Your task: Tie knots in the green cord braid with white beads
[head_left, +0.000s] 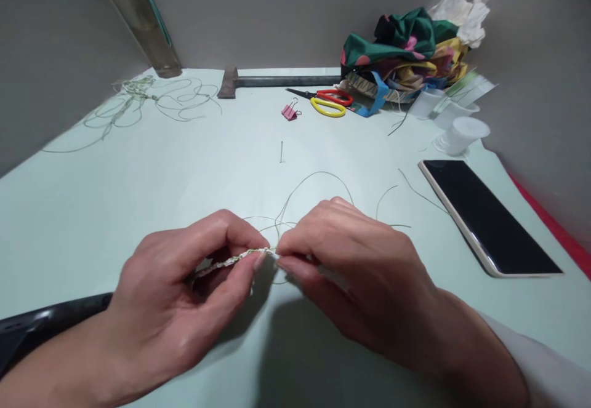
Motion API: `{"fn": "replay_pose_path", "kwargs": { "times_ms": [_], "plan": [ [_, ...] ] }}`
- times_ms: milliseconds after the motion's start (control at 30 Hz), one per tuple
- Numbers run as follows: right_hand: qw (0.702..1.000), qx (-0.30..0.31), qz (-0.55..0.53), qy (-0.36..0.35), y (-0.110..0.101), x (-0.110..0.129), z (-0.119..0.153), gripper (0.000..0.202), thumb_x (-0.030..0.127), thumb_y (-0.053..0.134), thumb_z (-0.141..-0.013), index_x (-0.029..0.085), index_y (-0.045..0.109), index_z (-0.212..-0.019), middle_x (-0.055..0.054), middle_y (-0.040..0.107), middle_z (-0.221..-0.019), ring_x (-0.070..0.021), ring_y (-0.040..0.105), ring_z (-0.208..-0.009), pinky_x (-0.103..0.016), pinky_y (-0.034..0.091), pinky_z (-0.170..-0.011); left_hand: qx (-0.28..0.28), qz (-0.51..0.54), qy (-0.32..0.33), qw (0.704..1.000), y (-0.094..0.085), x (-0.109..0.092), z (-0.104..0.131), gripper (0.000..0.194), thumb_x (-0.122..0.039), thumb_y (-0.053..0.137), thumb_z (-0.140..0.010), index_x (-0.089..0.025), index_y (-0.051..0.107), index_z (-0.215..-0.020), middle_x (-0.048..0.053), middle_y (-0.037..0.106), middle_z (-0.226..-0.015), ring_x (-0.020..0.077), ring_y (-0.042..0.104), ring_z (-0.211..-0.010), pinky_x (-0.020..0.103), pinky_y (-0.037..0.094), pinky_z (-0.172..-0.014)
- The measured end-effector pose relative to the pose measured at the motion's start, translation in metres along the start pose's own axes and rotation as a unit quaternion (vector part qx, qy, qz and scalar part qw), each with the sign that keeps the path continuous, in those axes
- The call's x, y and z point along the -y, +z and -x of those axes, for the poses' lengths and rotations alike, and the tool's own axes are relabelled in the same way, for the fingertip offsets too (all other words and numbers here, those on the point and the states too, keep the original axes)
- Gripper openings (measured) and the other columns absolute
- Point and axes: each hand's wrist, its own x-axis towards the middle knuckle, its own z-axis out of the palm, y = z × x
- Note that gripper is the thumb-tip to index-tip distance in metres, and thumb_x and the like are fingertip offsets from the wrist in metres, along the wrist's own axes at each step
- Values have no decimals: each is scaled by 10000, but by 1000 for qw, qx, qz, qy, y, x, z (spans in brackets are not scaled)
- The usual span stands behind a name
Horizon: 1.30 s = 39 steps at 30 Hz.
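My left hand [184,297] pinches a pale braided cord [226,263] between thumb and forefinger, and the cord's length runs back into the palm. Close against it, my right hand [355,272] pinches the end of the same cord with thumb and forefinger. Thin green thread [318,173] loops out from between the fingertips onto the table behind. The fingers hide the exact spot where thread and cord meet. A short tail hangs below my left thumb.
Behind the hands lie a nail [281,151], a pink binder clip [290,111], scissors [329,104] and a hammer [286,81]. Tangled thread [138,97] and a bottle [143,26] are at left. A phone [489,217], white spool [464,134] and fabric pile [406,51] are at right.
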Motion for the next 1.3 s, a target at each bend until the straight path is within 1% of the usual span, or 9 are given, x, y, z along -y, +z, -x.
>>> {"fn": "replay_pose_path", "kwargs": {
  "times_ms": [167, 300, 467, 667, 900, 1000, 1100, 1200, 1300],
  "plan": [
    [999, -22, -14, -19, 6, 4, 1, 197, 73, 629, -1100, 192, 727, -979, 6, 761, -872, -147, 647, -782, -357, 515, -820, -8, -56, 25, 998, 3, 3, 3, 264, -446, 647, -1093, -338, 757, -878, -61, 695, -639, 143, 527, -506, 320, 397, -528],
    [999, -24, -34, -29, 8, 4, 3, 216, 35, 603, -1086, 206, 698, -997, 40, 732, -848, -131, 594, -755, -348, 497, -816, -24, -32, -8, 999, 2, -2, 2, 228, -467, 711, -1036, -349, 757, -846, -65, 717, -638, 141, 547, -495, 325, 412, -528],
    [999, -37, 18, -33, 4, 1, 3, 257, 45, 577, -1090, 187, 745, -957, 21, 754, -853, -128, 614, -766, -345, 470, -802, -11, 78, -83, 993, -1, -6, -3, 266, -526, 822, -930, -340, 784, -744, -56, 660, -606, 151, 503, -544, 325, 353, -521],
    [999, -27, 33, -30, 2, -2, 3, 290, 16, 576, -1054, 190, 788, -959, 23, 738, -848, -126, 588, -767, -325, 450, -805, 47, 243, -144, 958, 2, 1, -9, 274, -510, 966, -885, -326, 836, -729, -42, 630, -568, 150, 500, -571, 313, 347, -544],
    [999, -17, 30, -35, 4, -3, 3, 290, 41, 570, -1094, 221, 774, -995, 39, 687, -843, -131, 571, -768, -324, 442, -820, 55, 252, -162, 952, 1, 0, -11, 281, -530, 974, -878, -318, 847, -745, -43, 702, -607, 148, 569, -631, 277, 396, -614],
    [999, 6, 41, -31, 5, -3, 2, 278, 24, 575, -1084, 172, 793, -995, 27, 724, -855, -138, 610, -789, -340, 447, -831, 74, 271, -150, 948, 0, 3, -15, 252, -442, 975, -892, -284, 835, -753, -46, 679, -589, 126, 530, -616, 237, 392, -602],
    [998, 16, 56, -22, 5, -8, 0, 272, 25, 595, -1084, 135, 815, -969, -2, 744, -864, -156, 631, -804, -346, 469, -846, 95, 320, -170, 927, 0, 5, -21, 236, -388, 1021, -845, -247, 842, -782, -44, 637, -564, 105, 444, -576, 204, 330, -541],
    [996, -5, 80, -25, 6, -16, 0, 286, 23, 609, -1073, 136, 830, -933, -28, 740, -861, -177, 620, -809, -344, 477, -830, 87, 370, -198, 903, 1, 4, -25, 244, -377, 1039, -801, -221, 852, -781, -40, 597, -550, 89, 358, -546, 190, 261, -501],
    [996, -6, 84, -26, 7, -23, 0, 278, 27, 622, -1057, 139, 844, -932, -39, 738, -858, -189, 613, -804, -346, 475, -811, 68, 373, -206, 902, 1, 3, -26, 250, -390, 1045, -780, -219, 863, -764, -21, 606, -593, 92, 363, -562, 186, 269, -501]
  ]
}}
